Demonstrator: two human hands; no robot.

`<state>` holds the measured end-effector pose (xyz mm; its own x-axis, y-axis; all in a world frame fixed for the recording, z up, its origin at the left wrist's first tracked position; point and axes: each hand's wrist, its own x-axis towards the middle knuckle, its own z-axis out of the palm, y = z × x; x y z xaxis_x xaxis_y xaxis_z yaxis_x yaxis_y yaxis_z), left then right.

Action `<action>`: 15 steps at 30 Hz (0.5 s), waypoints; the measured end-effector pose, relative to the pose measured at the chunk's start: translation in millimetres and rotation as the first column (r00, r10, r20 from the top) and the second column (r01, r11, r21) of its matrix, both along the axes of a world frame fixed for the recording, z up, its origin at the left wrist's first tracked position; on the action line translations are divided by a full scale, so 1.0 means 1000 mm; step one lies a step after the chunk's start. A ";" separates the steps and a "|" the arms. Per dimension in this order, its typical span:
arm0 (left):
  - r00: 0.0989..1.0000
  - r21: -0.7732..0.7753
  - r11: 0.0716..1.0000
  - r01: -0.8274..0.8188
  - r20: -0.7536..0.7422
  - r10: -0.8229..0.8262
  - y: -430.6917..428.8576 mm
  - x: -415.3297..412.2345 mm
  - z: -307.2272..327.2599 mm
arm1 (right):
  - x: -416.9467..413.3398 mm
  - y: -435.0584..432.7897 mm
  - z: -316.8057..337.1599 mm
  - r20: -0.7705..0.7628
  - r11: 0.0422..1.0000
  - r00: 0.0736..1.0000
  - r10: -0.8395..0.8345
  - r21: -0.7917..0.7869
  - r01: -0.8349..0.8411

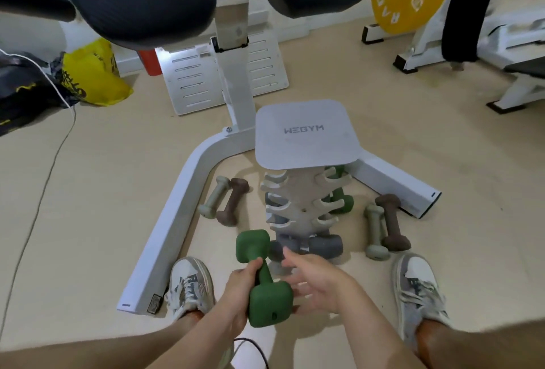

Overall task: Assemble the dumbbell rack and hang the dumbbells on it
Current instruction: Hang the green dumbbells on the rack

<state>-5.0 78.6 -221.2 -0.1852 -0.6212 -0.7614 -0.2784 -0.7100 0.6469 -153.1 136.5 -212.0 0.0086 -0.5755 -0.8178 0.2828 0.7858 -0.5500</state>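
A pale grey dumbbell rack (300,203) with a flat top marked WEGYM stands on the floor between my feet. A dark grey dumbbell (321,246) lies in its lowest hooks. My left hand (239,292) grips the handle of a green dumbbell (262,277), held just in front of the rack's base. My right hand (315,280) hovers open beside that dumbbell's near head, fingers spread and blurred. A second green dumbbell (342,200) shows behind the rack on its right side.
On the floor, a sage and a brown dumbbell (224,202) lie left of the rack, another such pair (385,228) to its right. White machine legs (174,221) flank both sides. My shoes (190,286) stand close by. A yellow bag (94,73) sits far left.
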 end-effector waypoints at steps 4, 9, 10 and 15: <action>0.997 0.111 0.992 0.057 -0.062 -0.050 0.015 -0.014 0.001 | 0.004 0.011 -0.024 0.190 0.985 0.967 -0.171 0.030 0.168; 0.991 0.083 0.994 0.066 -0.122 -0.056 0.024 -0.037 0.006 | -0.005 0.007 -0.022 0.243 0.968 0.938 -0.247 0.012 0.252; 0.992 0.060 0.997 0.051 -0.122 -0.043 0.022 -0.038 0.009 | -0.005 0.004 -0.018 0.233 0.968 0.942 -0.242 -0.007 0.251; 0.994 -0.064 0.997 0.039 -0.094 -0.045 -0.004 -0.030 0.011 | 0.000 -0.013 -0.004 0.234 0.971 0.956 -0.179 -0.115 0.210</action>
